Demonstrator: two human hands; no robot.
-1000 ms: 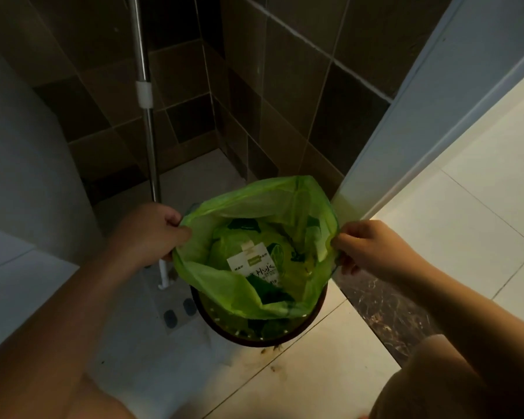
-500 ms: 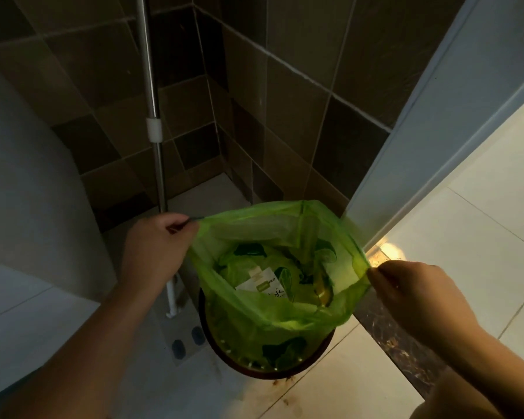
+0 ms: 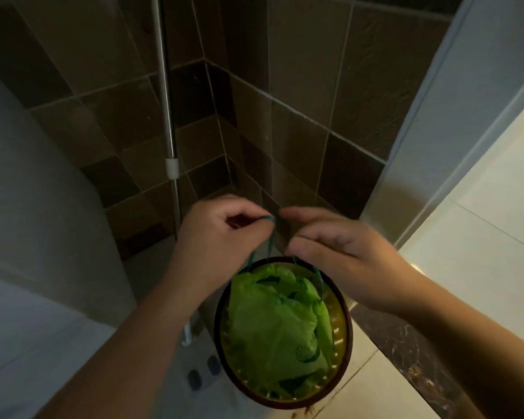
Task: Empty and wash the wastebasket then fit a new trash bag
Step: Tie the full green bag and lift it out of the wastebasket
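Cinching done: I see the green bag [image 3: 277,325], wide open a second ago, now gathered shut inside the wastebasket [image 3: 344,352] on the floor. My left hand [image 3: 221,237] hooks the drawstring [image 3: 268,219]; the right hand [image 3: 339,252] pinches another strand, blurred. A mop pole [image 3: 167,122] stands close behind in the tiled corner.

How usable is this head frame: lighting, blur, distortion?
Head view: dim and warm-tinted, the tiled wall nearly in shadow; the floor tiles at right are brightest. Right hand is motion-smeared at the fingers, left hand sharper. Green bag reads clearly. Wide-angle bending shows on the door frame.
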